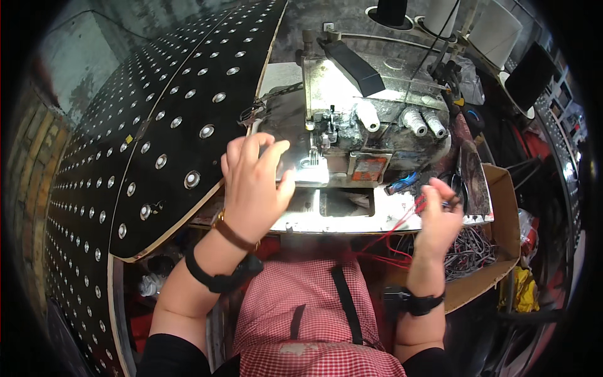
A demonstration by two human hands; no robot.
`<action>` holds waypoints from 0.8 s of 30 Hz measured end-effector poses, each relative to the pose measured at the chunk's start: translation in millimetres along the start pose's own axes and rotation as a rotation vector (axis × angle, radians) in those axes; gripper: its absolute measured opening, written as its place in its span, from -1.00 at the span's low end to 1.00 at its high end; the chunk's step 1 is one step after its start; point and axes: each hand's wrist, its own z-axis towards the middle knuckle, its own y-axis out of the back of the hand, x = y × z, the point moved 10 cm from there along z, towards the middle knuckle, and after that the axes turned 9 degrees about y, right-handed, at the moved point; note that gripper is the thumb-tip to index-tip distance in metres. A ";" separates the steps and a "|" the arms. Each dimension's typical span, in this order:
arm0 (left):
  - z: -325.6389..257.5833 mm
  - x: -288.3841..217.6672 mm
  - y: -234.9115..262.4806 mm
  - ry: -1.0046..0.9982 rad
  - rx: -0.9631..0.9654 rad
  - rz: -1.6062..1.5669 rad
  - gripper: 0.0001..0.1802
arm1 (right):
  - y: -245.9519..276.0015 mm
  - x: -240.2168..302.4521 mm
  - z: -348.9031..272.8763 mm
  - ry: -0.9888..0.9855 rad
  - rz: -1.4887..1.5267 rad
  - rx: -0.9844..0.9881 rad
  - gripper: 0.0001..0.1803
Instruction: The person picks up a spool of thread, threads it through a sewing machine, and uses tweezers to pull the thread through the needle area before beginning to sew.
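Observation:
An overlock sewing machine (pixel 377 141) stands ahead of me, its lamp shining on the needle area and presser foot (pixel 313 164). My left hand (pixel 254 179) hovers over the machine's bed, left of the needle, fingers apart and nothing seen in them. To the right of the machine's front, my right hand (pixel 441 217) is closed, somewhat blurred, with thin red cords (pixel 408 217) at its fingers. A small dark piece (pixel 451 202) also shows there; its kind is unclear. The cords trail down and left toward my lap. A blue and black item (pixel 402 182) lies just left of that hand.
A black board with rows of metal studs (pixel 188 125) fills the left side. An open cardboard box (pixel 502 251) at right holds tangled grey strands (pixel 468 251). Thread cones (pixel 496 34) stand behind the machine. A red checked apron (pixel 308 314) covers my lap.

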 end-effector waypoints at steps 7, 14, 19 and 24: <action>-47.3 -50.6 -44.2 -0.024 0.387 -0.718 -0.48 | 164.0 27.8 72.4 0.149 -0.697 0.031 -0.59; -39.5 -68.2 -99.4 0.100 0.075 -0.688 -0.17 | 136.4 41.9 49.2 0.291 -0.778 0.163 -0.60; -31.7 -51.3 -112.6 0.328 -0.061 -0.771 -0.26 | 12.6 7.3 12.2 0.084 -0.333 0.362 -0.81; -41.4 -79.1 -109.4 0.271 -0.112 -0.801 -0.21 | -62.3 -2.1 5.5 0.224 -0.167 0.507 -0.73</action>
